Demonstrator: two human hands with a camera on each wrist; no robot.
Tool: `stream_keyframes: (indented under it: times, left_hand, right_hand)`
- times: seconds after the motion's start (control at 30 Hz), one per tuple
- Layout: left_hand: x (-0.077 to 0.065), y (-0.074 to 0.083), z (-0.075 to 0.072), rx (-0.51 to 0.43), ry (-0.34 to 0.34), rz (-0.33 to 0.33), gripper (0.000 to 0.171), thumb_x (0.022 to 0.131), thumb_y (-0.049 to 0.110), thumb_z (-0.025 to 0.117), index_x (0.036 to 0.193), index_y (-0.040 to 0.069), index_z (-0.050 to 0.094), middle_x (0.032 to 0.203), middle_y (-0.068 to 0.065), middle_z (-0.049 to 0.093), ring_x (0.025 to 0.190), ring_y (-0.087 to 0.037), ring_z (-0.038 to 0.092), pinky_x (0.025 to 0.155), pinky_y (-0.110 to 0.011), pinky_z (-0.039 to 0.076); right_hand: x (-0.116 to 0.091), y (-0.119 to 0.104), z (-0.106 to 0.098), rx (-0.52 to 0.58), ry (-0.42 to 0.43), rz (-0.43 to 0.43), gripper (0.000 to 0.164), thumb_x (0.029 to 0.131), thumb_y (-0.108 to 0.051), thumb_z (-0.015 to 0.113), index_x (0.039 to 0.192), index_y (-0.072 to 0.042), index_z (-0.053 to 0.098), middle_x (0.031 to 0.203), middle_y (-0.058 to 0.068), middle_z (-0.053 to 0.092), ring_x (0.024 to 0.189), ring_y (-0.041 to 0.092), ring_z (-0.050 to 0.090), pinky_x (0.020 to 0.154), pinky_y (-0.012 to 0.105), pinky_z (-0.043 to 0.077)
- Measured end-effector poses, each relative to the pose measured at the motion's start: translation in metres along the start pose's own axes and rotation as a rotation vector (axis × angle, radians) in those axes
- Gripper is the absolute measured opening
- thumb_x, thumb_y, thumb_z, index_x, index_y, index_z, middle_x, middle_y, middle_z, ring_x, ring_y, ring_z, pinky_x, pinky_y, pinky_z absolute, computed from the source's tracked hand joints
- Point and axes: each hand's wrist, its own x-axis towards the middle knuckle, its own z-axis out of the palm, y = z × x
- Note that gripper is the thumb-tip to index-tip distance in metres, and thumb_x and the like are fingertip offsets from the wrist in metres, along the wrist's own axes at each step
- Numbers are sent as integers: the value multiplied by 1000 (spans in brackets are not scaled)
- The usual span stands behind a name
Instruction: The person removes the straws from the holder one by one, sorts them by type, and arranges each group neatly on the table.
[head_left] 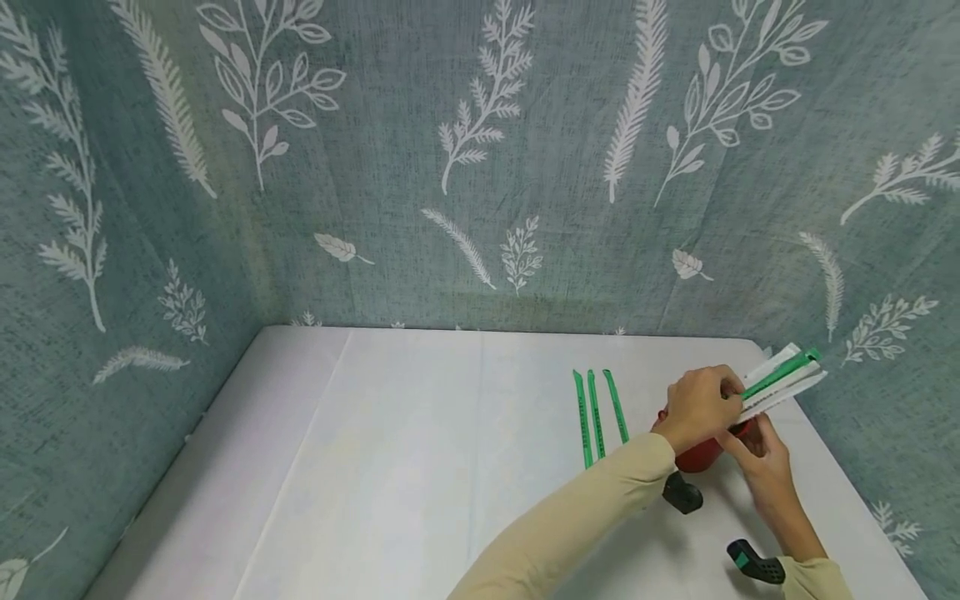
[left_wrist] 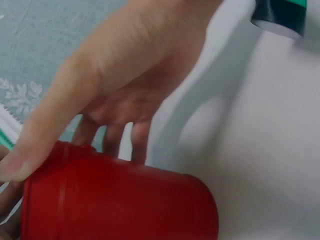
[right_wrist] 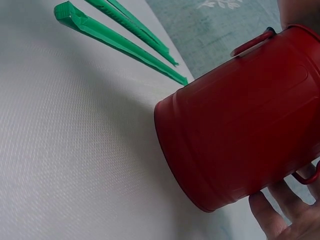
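Observation:
A small red pail (head_left: 699, 456) with a loop on each side, plain in the right wrist view, stands at the right of the white table. My right hand (head_left: 768, 475) grips it near the rim, and the left wrist view shows that thumb on the rim (left_wrist: 50, 195) with fingers behind. Over the pail's mouth, my left hand (head_left: 697, 407) pinches a bundle of slim wrapped sticks (head_left: 783, 385), white and green, leaning to the right. Their lower ends are hidden by the hands. Several fingertips of the left hand are out of sight.
Left of the pail lie three green wrapped sticks (head_left: 596, 412) in a row, their near ends partly behind the left sleeve (head_left: 585, 521). Black wrist cameras (head_left: 682, 493) hang close above the table. Patterned fabric (head_left: 480, 150) surrounds the table's back and sides.

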Motion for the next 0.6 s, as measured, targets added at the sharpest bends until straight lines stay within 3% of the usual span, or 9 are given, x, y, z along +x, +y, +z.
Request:
stream_keyframes:
  times: [0.27, 0.4, 0.6]
  left_hand:
    - [-1, 2, -2, 58, -86, -14, 12, 83, 24, 69, 93, 30, 68, 75, 23, 57, 66, 8, 43, 61, -15, 32]
    - [-1, 2, -3, 83, -95, -15, 14, 82, 24, 69, 94, 31, 70, 71, 23, 53, 64, 8, 41, 59, -15, 31]
    - [-3, -2, -6, -28, -53, 30, 15, 83, 22, 67, 97, 25, 72, 80, 19, 61, 67, 10, 44, 58, -8, 32]
  right_hand:
    - [-1, 0, 0, -64, 6, 0, 63, 93, -4, 57, 149, -17, 30, 120, -21, 46, 104, -3, 46, 80, 3, 40]
    - [-2, 0, 1, -67, 2, 6, 62, 94, -7, 56, 149, -17, 30, 121, -22, 45, 105, -5, 45, 81, 2, 40]
    - [-2, -1, 0, -79, 0, 25, 63, 94, -8, 57, 149, -19, 28, 127, -20, 42, 108, -7, 43, 82, 2, 39]
